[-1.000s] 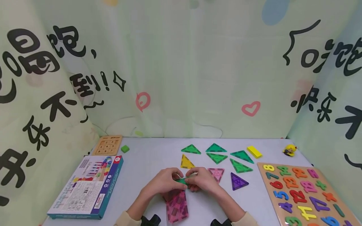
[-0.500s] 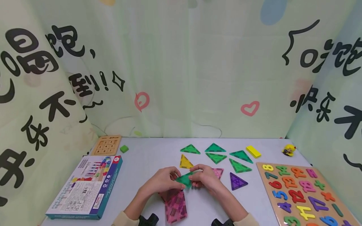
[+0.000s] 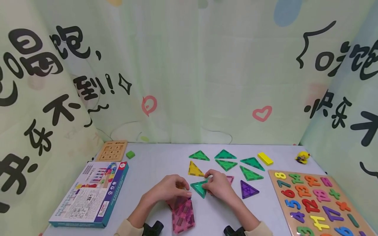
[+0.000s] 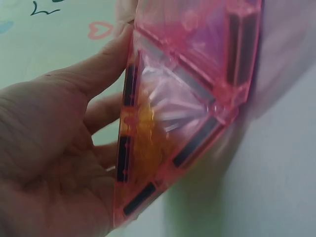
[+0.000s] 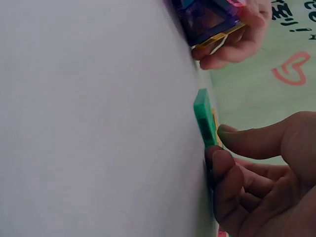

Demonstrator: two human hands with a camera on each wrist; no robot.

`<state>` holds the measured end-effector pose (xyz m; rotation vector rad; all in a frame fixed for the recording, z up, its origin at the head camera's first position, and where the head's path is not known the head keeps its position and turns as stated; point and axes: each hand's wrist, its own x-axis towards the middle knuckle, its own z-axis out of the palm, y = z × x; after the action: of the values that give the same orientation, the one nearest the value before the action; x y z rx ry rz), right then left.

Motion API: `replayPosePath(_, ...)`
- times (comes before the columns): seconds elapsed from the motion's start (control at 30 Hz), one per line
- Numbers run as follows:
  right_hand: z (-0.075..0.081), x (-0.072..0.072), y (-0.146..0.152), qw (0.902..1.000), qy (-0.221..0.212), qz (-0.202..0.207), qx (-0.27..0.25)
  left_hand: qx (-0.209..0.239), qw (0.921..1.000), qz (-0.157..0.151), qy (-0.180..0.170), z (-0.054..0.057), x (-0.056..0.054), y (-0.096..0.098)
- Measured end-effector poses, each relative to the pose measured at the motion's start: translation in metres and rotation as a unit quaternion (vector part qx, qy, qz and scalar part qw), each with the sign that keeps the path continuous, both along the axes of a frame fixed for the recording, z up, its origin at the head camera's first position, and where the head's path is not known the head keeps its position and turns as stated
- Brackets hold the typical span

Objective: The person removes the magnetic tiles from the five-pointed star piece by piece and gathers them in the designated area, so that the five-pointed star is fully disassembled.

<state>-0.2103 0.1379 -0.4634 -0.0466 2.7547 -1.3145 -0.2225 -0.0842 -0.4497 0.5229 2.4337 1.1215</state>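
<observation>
My left hand [image 3: 167, 189] holds a see-through build of magnetic tiles [image 3: 183, 216], pink on the side facing me. The left wrist view shows its pink triangles with dark edge magnets [image 4: 197, 64]; purple and yellow tiles on it appear in the right wrist view. To the right, my right hand [image 3: 220, 186] pinches a green triangular magnetic tile [image 3: 198, 188] by its right corner, low over the white table. That tile is apart from the build. The thumb [image 5: 261, 140] and curled fingers meet at the tile's near end.
Several green triangles [image 3: 225, 165], a yellow triangle [image 3: 195, 169], a purple triangle [image 3: 248, 189] and a partly hidden pink one [image 3: 230, 179] lie beyond. A boxed set [image 3: 88, 193] lies left, a number board [image 3: 322, 203] right. A yellow block [image 3: 265, 158] and small toy [image 3: 302, 157] sit behind.
My right hand has moved the green tile rightward, away from my left hand and the build. The left hand has let go of that tile and keeps holding the build.
</observation>
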Motion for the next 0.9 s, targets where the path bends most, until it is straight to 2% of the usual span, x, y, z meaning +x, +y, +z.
replayPosePath(0.13,0.002,0.003,-0.004,0.9988,0.035,-0.01,0.033,0.008,0.9998,-0.016,0.003,-0.003,-0.002,-0.005)
replayPosePath(0.23,0.009,0.009,-0.007,0.9991,0.038,0.014,0.015,0.01,0.9996,-0.024,0.012,-0.004,-0.003,-0.008)
replayPosePath(0.33,0.017,0.016,-0.012,0.9964,-0.007,0.077,-0.036,0.013,0.9993,-0.031,0.017,-0.004,-0.004,-0.01)
replayPosePath(0.43,0.021,0.024,-0.018,0.9843,-0.07,0.126,-0.101,0.015,0.9989,-0.04,0.022,-0.004,-0.006,-0.013)
replayPosePath(0.5,0.02,0.027,-0.021,0.9751,-0.099,0.139,-0.142,0.021,0.9984,-0.047,0.024,-0.004,-0.007,-0.014)
replayPosePath(0.57,0.017,0.03,-0.024,0.9675,-0.118,0.137,-0.177,0.027,0.998,-0.052,0.024,-0.005,-0.009,-0.016)
replayPosePath(0.67,0.013,0.033,-0.028,0.962,-0.13,0.122,-0.207,0.04,0.9974,-0.057,0.02,-0.008,-0.01,-0.019)
replayPosePath(0.9,0.01,0.037,-0.037,0.9679,-0.109,0.081,-0.212,0.058,0.9966,-0.055,0.02,-0.012,-0.01,-0.022)
